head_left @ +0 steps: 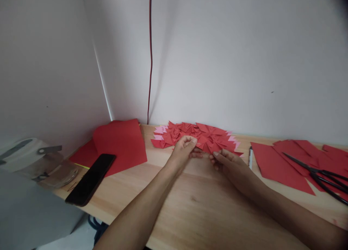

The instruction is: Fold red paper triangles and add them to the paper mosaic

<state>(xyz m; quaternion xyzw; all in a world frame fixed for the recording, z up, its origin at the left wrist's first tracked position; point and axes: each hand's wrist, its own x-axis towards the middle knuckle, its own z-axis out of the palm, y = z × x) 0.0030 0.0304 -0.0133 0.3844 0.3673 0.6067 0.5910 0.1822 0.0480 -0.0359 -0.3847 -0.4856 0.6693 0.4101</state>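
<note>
Many folded red paper triangles (198, 137), pink edges, fanned pile.

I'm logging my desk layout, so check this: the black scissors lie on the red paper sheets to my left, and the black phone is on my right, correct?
Not quite. The head view shows the sides swapped: the black scissors lie on the red paper sheets to your right, and the black phone is on your left.
</note>
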